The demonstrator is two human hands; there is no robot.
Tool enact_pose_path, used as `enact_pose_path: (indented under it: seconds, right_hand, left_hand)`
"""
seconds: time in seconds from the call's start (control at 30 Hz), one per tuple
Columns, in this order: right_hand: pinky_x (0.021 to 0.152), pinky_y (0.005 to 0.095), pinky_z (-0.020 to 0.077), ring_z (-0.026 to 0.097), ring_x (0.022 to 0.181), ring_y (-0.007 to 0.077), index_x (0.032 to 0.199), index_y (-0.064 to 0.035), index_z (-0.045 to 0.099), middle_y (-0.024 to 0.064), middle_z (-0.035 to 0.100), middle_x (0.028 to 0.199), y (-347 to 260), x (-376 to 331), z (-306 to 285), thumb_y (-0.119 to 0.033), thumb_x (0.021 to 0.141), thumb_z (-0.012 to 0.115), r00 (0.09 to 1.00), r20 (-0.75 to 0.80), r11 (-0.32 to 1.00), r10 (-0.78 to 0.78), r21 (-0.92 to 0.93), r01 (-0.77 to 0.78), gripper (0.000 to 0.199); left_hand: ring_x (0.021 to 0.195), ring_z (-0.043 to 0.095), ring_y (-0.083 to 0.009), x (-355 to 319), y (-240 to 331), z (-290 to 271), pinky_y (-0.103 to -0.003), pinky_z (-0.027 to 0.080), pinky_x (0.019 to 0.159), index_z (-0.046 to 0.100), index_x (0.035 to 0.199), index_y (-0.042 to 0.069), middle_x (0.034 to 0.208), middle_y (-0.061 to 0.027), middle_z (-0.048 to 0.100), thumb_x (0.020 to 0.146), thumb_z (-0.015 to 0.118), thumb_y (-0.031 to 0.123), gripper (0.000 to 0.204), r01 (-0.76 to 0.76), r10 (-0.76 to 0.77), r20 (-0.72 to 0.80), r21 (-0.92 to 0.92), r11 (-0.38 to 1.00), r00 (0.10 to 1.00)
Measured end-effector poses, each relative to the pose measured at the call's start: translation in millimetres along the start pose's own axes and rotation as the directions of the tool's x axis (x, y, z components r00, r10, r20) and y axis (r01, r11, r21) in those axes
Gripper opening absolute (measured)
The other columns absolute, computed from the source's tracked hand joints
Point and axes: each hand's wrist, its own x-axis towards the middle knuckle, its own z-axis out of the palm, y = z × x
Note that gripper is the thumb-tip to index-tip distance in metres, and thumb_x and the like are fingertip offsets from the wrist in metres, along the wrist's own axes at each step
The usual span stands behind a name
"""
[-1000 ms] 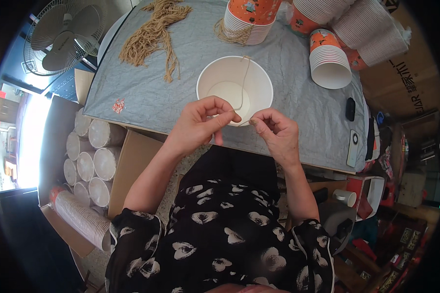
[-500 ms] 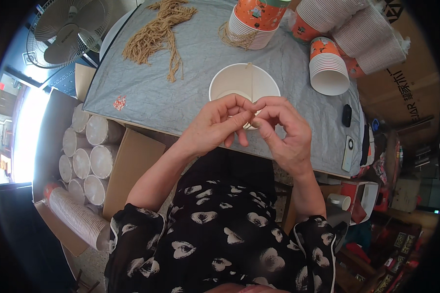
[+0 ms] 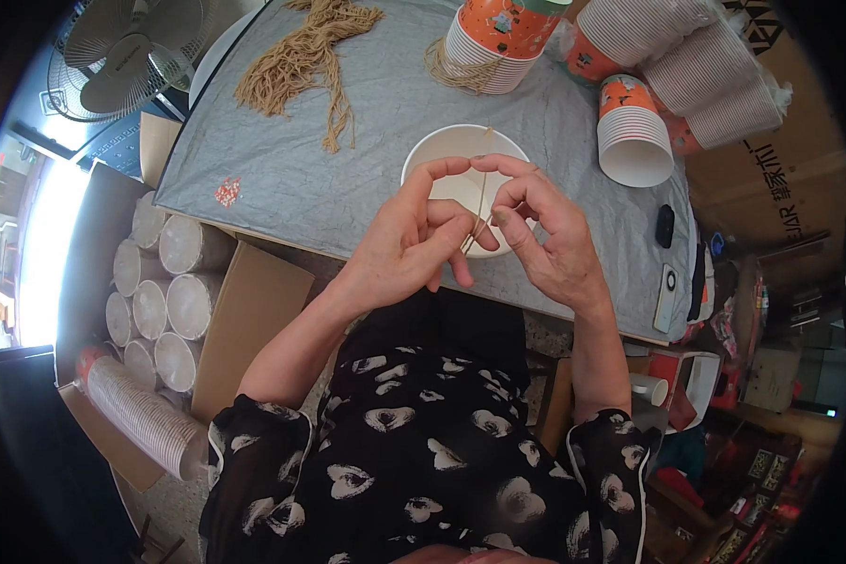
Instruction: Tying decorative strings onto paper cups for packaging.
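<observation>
My left hand and my right hand meet over a white paper bucket on the grey table. Between their fingertips runs a thin tan string, pinched by both hands and stretched upright above the bucket's mouth. The bucket's near rim is hidden behind my fingers. A loose heap of tan strings lies at the far left of the table. A second small bundle of strings lies beside a stack of orange paper buckets.
Stacks of orange-and-white paper buckets lie on their sides at the far right. A black remote and a small card rest near the table's right edge. A fan stands at the upper left. Stacked buckets fill a cardboard box below the table.
My hands rose from the bucket's near rim and spread a little. The string is now held taut and upright between my fingers, with my left forefinger and thumb arched over it.
</observation>
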Motion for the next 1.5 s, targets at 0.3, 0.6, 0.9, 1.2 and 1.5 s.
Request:
enact_pose_path:
  seconds: [0.3, 0.6, 0.9, 1.2, 1.5]
  right_hand:
    - [0.075, 0.0292, 0.052, 0.061, 0.085, 0.0135, 0.099, 0.0001, 0.058, 0.0074, 0.064, 0.098, 11, -1, 5, -0.003, 0.098, 0.056, 0.984, 0.12, 0.975, 0.129, 0.165, -0.148, 0.003]
    - [0.077, 0.0286, 0.0505, 0.059, 0.081, 0.012, 0.1, 0.002, 0.056, 0.0035, 0.059, 0.086, 22, 1, -4, -0.002, 0.097, 0.056, 0.992, 0.045, 0.989, 0.118, 0.079, -0.121, 0.005]
    - [0.071, 0.0279, 0.0521, 0.061, 0.078, 0.0104, 0.098, 0.001, 0.056, 0.0044, 0.062, 0.087, 15, -2, -10, -0.005, 0.1, 0.052, 0.955, 0.127, 0.927, 0.269, 0.236, -0.292, 0.007]
    - [0.074, 0.0228, 0.0487, 0.057, 0.081, 0.0068, 0.1, -0.0011, 0.055, 0.0027, 0.059, 0.093, 20, -3, -13, -0.008, 0.102, 0.053, 0.981, 0.049, 0.956, 0.187, 0.221, -0.193, 0.008]
    - [0.074, 0.0226, 0.0458, 0.053, 0.081, 0.0068, 0.096, -0.0014, 0.054, 0.0029, 0.058, 0.096, 21, -4, -12, -0.006, 0.099, 0.054, 0.986, 0.025, 0.965, 0.168, 0.201, -0.169, 0.005]
  left_hand:
    - [0.068, 0.068, -0.0111, -1, 0, -5, -0.019, 0.048, 0.05, 0.017, 0.154, 0.003, 0.095, -0.0095, 0.071, 0.101, 0.055, 0.009, 0.064, -0.04, 0.041, 0.018, -0.037, 0.999, 0.999]
    - [0.083, 0.067, -0.0089, 10, -23, -13, -0.025, 0.056, 0.074, 0.065, 0.112, -0.002, 0.094, -0.003, 0.07, 0.102, 0.059, 0.011, 0.018, 0.041, -0.041, -0.012, -0.004, 0.999, 0.999]
    - [0.073, 0.064, -0.0057, 19, 1, -14, -0.021, 0.052, 0.063, 0.066, 0.112, -0.001, 0.094, -0.0024, 0.069, 0.103, 0.059, 0.016, 0.02, -0.016, 0.013, 0.04, 0.077, 0.997, 0.999]
    - [0.068, 0.062, -0.0058, 20, -15, -12, -0.02, 0.049, 0.057, 0.067, 0.115, 0.001, 0.093, -0.0014, 0.067, 0.106, 0.055, 0.024, 0.028, 0.11, -0.108, 0.142, -0.011, 0.994, 0.984]
    - [0.071, 0.06, -0.0036, 17, -9, -11, -0.02, 0.047, 0.061, 0.074, 0.111, 0.004, 0.083, 0.002, 0.066, 0.104, 0.059, 0.028, 0.029, 0.113, -0.12, 0.081, 0.083, 0.99, 0.989]
